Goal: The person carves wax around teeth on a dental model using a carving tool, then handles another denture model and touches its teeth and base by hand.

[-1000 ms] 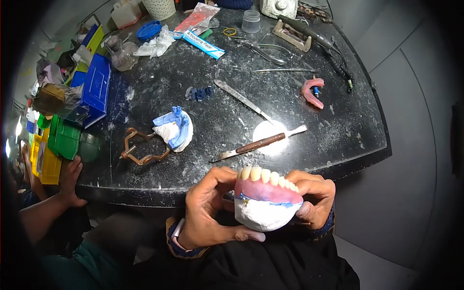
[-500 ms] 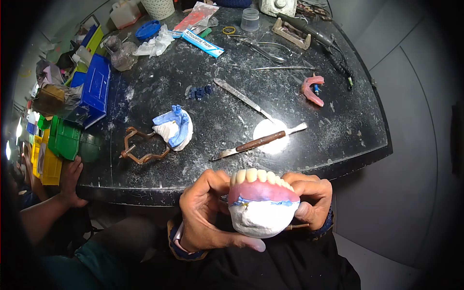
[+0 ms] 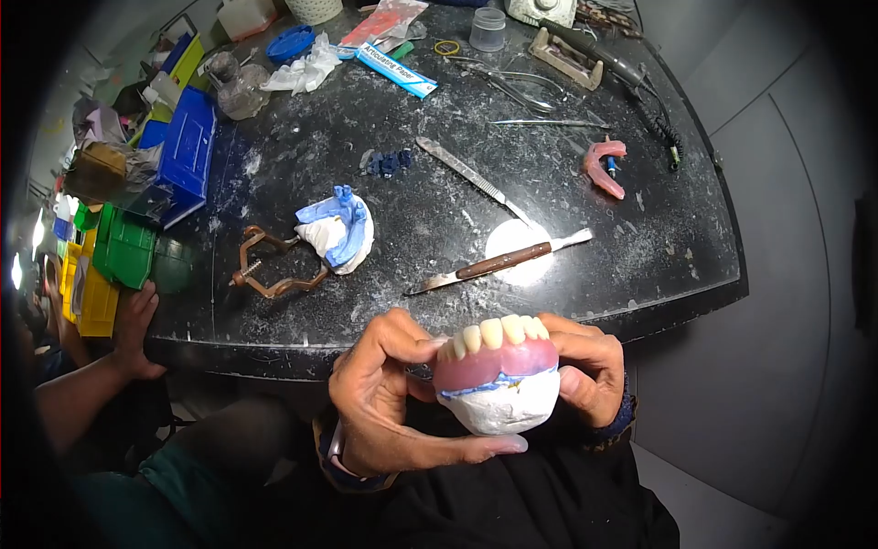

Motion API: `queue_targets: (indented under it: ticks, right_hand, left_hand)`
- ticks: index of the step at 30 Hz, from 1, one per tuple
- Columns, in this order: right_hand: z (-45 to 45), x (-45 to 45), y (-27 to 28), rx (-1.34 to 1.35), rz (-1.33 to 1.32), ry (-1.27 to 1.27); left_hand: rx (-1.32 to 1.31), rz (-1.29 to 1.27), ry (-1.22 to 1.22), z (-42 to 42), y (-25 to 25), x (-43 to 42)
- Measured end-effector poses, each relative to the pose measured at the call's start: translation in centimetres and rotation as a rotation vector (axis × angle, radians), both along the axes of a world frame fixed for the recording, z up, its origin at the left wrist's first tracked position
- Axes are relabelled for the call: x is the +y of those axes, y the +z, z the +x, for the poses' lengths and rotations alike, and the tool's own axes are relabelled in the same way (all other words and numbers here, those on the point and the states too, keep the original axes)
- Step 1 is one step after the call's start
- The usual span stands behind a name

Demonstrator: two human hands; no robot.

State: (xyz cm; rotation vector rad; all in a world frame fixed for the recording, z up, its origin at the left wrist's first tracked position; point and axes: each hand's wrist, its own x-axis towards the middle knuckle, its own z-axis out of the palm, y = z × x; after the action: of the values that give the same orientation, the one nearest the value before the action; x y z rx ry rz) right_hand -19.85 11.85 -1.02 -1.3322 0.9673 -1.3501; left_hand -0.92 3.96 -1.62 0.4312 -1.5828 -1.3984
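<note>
Just off the bench's front edge, a denture model [image 3: 501, 403] is held up, teeth on top. It has a white plaster base, a blue line at the joint, pink wax gum [image 3: 471, 368] and cream teeth [image 3: 492, 333]. My left hand [image 3: 375, 393] grips it from the left, thumb under the base and index finger by the teeth. On the other side, my right hand [image 3: 593, 371] is closed on its right flank, the thumb against the plaster. A wax knife [image 3: 505, 263] with a brown handle lies beyond my hands.
A plaster cast with blue on it [image 3: 343, 231] lies beside a brass articulator frame [image 3: 270, 263]. Farther back are a scalpel [image 3: 471, 178], a pink arch [image 3: 604, 169] and an articulating paper packet [image 3: 396, 69]. Bins [image 3: 126, 247] and another person's hand [image 3: 137, 329] are at left.
The model has turned in my hands, so its front teeth now face more to the right. It sits slightly lower in tilt, and the whole bench has shifted a little in view.
</note>
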Motion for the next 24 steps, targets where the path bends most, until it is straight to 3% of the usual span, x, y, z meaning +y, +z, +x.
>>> queue_targets:
  ticks: [9, 15, 24]
  right_hand:
    - [0.5, 0.1, -0.5, -0.016, 0.048, 0.031]
    - [0.4, -0.3, -0.8, 0.04, 0.0, 0.086]
    - [1.4, -0.2, -1.4, -0.123, 0.169, 0.101]
  left_hand:
    - [0.049, 0.014, 0.071, -0.2, 0.8, 0.4]
    - [0.023, -0.106, 0.099, -0.2, 0.8, 0.1]
    - [-0.165, -0.313, 0.081, 0.7, 1.4, 0.1]
